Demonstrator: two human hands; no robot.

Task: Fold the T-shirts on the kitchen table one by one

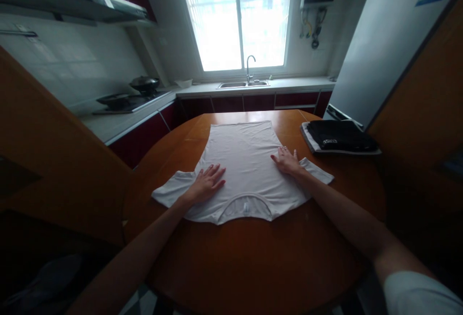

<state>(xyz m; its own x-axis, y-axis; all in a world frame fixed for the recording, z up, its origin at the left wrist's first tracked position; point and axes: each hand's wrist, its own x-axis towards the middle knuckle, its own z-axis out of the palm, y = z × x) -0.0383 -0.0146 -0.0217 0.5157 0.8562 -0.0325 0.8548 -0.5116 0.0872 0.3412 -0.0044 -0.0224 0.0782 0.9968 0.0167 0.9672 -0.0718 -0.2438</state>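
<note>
The left grip [206,184] lies flat on a white shirt [246,156], palm down, with its fingers a little spread. The right grip [288,162] is on the shirt too, palm down, with its fingers loose and apart. Both grips are wide and neither one is pinching the cloth.

In the head view, the shirt is spread out on a round brown counter [253,262], and most of its middle part is between the two grips. The right grip is a bit farther from the person than the left one. One short sleeve [168,188] sticks out to the left of the left grip. The other sleeve [318,171] pokes out to the right of the right grip, next to the arm. The round neck hole [247,205] is between the grips but closer to the person, and it has a tiny tag [246,207] inside. The bottom edge [240,123] is past both grips, on the window side.

To the right of the right grip, and farther away, is a stack of folded clothes [338,137]. The top one is black with some white letters. Well past both grips are a sink [233,85], a tap [248,68] and a bright window [260,20]. Far off past the left grip is a pan with a lid [144,82].
</note>
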